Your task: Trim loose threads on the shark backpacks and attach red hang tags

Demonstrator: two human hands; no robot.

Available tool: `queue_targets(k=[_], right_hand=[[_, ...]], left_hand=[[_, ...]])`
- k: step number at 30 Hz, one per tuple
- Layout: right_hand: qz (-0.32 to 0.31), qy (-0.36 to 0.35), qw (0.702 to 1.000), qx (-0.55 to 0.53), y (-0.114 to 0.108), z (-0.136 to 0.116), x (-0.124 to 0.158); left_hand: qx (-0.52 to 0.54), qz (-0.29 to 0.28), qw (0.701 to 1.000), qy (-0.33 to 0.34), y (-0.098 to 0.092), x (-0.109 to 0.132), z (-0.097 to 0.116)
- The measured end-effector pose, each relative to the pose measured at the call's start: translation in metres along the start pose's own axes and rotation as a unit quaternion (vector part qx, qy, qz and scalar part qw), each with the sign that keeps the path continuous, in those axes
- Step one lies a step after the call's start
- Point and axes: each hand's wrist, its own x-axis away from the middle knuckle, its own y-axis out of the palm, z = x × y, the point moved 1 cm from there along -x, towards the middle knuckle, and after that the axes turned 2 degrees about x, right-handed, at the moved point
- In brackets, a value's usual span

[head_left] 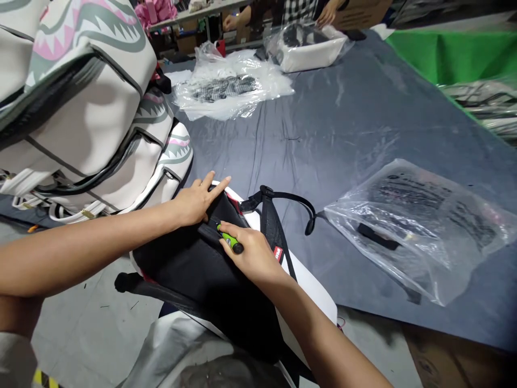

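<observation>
A black and white backpack (177,264) lies across the table's near edge and my lap, its black padded back facing up. My left hand (197,200) rests on the upper part of the backpack, fingers stretched and apart. In my right hand (252,250) is a small tool with a green and black handle (228,239). Its tip points toward my left hand, against the black panel; I cannot make out the tip's kind. A black shoulder strap with a buckle (266,191) loops out to the right, its end lying on the table.
White backpacks with shark-mouth print (100,108) are stacked at left. A clear plastic bag (420,231) lies at right on the grey tabletop (335,140). More plastic bags (230,86) lie further back. Across the table, a co-worker's hand (328,12) touches a bagged white item (311,54).
</observation>
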Motion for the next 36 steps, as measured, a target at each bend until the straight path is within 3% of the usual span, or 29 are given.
queue_targets(k=[3, 10, 14, 17, 19, 20, 21, 23, 26, 29, 33, 36], right_hand=[[-0.029, 0.021, 0.999, 0.011, 0.001, -0.002, -0.007], [-0.010, 0.023, 0.999, 0.034, 0.011, -0.001, -0.008], [-0.010, 0.011, 1.000, 0.024, 0.012, 0.002, -0.003], [0.096, -0.080, 0.992, 0.019, -0.001, 0.003, 0.000], [0.196, -0.127, 0.970, 0.072, -0.012, 0.002, -0.003], [0.215, -0.136, 0.960, 0.117, -0.015, 0.000, -0.008], [0.202, -0.140, 0.955, 0.168, -0.015, -0.001, -0.016], [0.108, -0.135, 0.950, 0.259, -0.009, -0.005, -0.035], [0.008, -0.083, 0.933, 0.349, 0.011, -0.007, -0.064], [-0.003, -0.044, 0.921, 0.386, 0.023, -0.006, -0.079], [0.004, -0.029, 0.932, 0.362, 0.024, -0.003, -0.078], [0.012, -0.020, 0.936, 0.351, 0.023, 0.002, -0.076]], left_hand=[[-0.015, -0.021, 1.000, -0.005, 0.004, -0.004, 0.000], [0.000, 0.067, 0.997, 0.024, 0.025, -0.001, -0.008], [0.004, 0.081, 0.995, -0.063, 0.026, 0.007, -0.005], [0.028, 0.071, 0.993, -0.086, 0.023, 0.010, -0.006], [0.042, 0.077, 0.994, -0.064, 0.021, 0.011, -0.008], [0.048, 0.084, 0.994, -0.058, 0.021, 0.011, -0.009], [0.054, 0.090, 0.993, -0.058, 0.022, 0.011, -0.010], [0.067, 0.094, 0.991, -0.073, 0.024, 0.010, -0.011], [0.085, 0.090, 0.988, -0.090, 0.026, 0.009, -0.012], [0.087, 0.065, 0.992, -0.071, 0.023, 0.006, -0.013], [0.061, 0.000, 0.996, -0.060, 0.016, 0.001, -0.012], [0.040, 0.016, 0.998, -0.053, 0.017, -0.001, -0.012]])
